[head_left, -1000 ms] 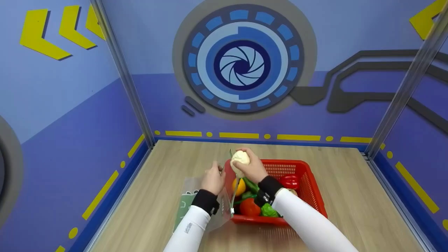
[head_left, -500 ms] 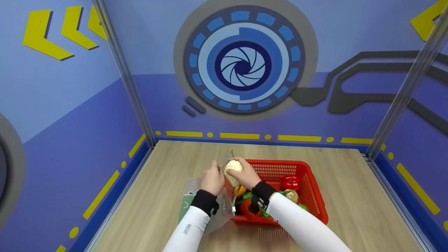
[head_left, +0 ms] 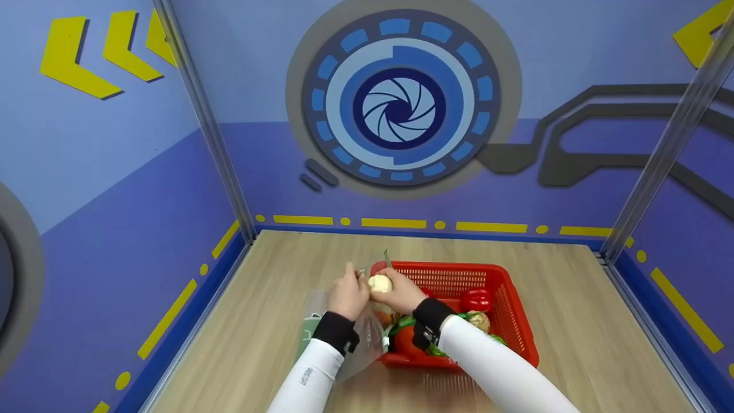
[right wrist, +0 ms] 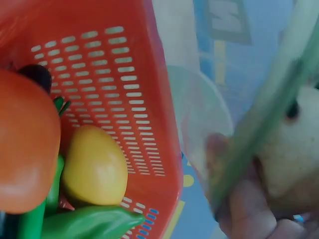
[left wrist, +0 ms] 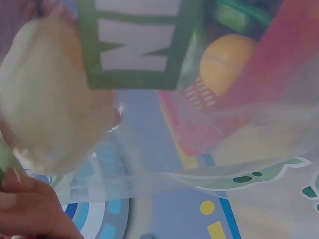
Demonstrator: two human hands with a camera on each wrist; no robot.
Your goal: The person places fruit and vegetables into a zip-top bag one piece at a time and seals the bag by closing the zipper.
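Note:
My left hand (head_left: 348, 293) grips the edge of a clear slider-zip bag (head_left: 361, 353) with green print, just left of the red basket. My right hand (head_left: 404, 295) holds a cream-coloured vegetable (head_left: 380, 283) with a rounded, bumpy end at the bag's mouth, close to the left fingers. In the left wrist view this pale vegetable (left wrist: 52, 99) shows large beside the bag's printed label (left wrist: 134, 45); how deep it sits in the bag I cannot tell. The right wrist view shows it (right wrist: 294, 149) partly behind the bag's green zip strip (right wrist: 269, 114).
The red perforated basket (head_left: 519, 321) stands on the wooden table (head_left: 579, 321). It holds a tomato (head_left: 407, 342), a red bell pepper (head_left: 476, 299), a yellow fruit (right wrist: 94, 167), a green pepper (right wrist: 89, 224) and other produce. Blue panel walls (head_left: 258, 172) enclose the table.
My right hand has brought the cream vegetable left and down, from above the basket to beside the left hand at the bag's mouth. The left hand has stayed nearly still, gripping the bag.

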